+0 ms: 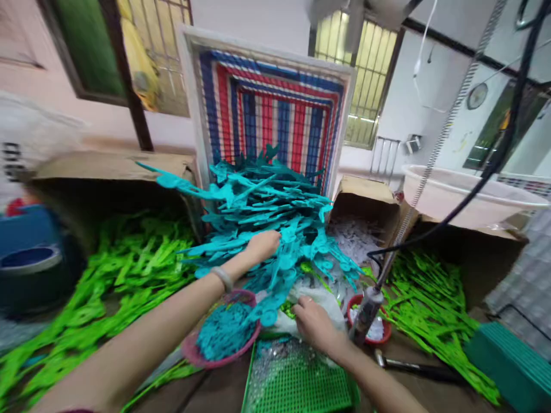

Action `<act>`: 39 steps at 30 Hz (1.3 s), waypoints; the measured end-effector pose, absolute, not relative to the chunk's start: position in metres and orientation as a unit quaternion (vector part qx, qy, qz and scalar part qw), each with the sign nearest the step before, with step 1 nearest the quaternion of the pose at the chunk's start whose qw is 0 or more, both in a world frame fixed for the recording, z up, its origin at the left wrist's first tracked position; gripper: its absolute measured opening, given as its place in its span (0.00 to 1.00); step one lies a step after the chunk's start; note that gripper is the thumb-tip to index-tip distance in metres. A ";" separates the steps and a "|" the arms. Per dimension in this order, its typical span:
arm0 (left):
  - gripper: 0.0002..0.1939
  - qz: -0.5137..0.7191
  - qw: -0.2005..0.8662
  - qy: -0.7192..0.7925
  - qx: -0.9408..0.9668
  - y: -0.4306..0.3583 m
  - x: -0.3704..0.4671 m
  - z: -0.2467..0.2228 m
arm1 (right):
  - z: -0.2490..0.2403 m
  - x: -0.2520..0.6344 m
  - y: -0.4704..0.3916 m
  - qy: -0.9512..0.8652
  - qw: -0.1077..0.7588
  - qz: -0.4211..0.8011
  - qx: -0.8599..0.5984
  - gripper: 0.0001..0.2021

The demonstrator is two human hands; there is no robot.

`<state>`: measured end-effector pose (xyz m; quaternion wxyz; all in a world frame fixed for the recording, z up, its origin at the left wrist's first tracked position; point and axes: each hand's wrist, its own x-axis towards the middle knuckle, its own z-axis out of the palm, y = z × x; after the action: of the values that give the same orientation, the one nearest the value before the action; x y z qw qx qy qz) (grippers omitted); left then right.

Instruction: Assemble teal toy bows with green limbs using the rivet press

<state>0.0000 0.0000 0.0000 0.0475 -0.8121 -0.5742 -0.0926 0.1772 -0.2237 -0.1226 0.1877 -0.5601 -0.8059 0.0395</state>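
Note:
My left hand [263, 245] reaches into a tall heap of flat teal plastic pieces [258, 201], its fingers closed on one of them. A greyish band [222, 279] circles that wrist. Lower and to the right, my right hand [312, 318] is curled at the edge of a white bag [329, 304] with small green parts [287, 310] in it; what its fingertips pinch, if anything, is hidden. Below the left hand stands a pink basket [193, 358] holding small teal parts [226, 332]. A green perforated basket [301, 381] lies nearest me.
Cardboard boxes spill bright green pieces on the left [138, 252] and right [430, 298]. A striped-lined crate [269, 123] stands tilted behind the heap. Beside my right hand are a red bowl [387, 330], an upright tool with a cable [368, 310] and a hammer [413, 365].

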 end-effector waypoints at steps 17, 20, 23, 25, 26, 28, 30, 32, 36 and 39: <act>0.15 -0.165 -0.042 -0.575 -0.800 -0.032 -0.147 0.017 | -0.102 0.169 -0.246 -0.754 0.340 0.117 -0.550 0.09; 0.12 -0.217 -0.128 -0.576 -0.778 -0.051 -0.173 0.036 | -0.098 0.167 -0.239 -0.739 0.364 0.141 -0.548 0.10; 0.21 -0.242 -0.263 -0.569 -0.740 -0.094 -0.189 0.045 | -0.087 0.166 -0.242 -0.724 0.411 0.159 -0.531 0.06; 0.20 -0.253 -0.392 -0.540 -0.700 -0.135 -0.185 0.043 | -0.073 0.160 -0.253 -0.715 0.435 0.179 -0.517 0.03; 0.20 -0.268 -0.482 -0.507 -0.663 -0.157 -0.178 0.041 | -0.065 0.155 -0.260 -0.712 0.446 0.192 -0.507 0.02; 0.19 -0.318 -0.620 -0.433 -0.572 -0.198 -0.157 0.036 | -0.047 0.137 -0.280 -0.714 0.473 0.219 -0.467 0.05; 0.20 -0.375 -0.691 -0.382 -0.486 -0.230 -0.134 0.032 | -0.030 0.115 -0.302 -0.728 0.508 0.230 -0.398 0.06; 0.22 -0.410 -0.736 -0.347 -0.411 -0.251 -0.115 0.031 | -0.017 0.096 -0.322 -0.754 0.527 0.209 -0.331 0.04; 0.25 -0.430 -0.794 -0.300 -0.309 -0.281 -0.097 0.033 | -0.007 0.077 -0.346 -0.805 0.509 0.152 -0.263 0.01; 0.27 -0.434 -0.821 -0.272 -0.251 -0.297 -0.091 0.038 | -0.007 0.077 -0.351 -0.824 0.486 0.141 -0.254 0.02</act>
<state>-0.0908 -0.2973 0.0383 -0.8209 -0.2512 -0.2724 -0.4344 0.0772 -0.3514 -0.0073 0.4855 -0.2541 -0.8244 0.1414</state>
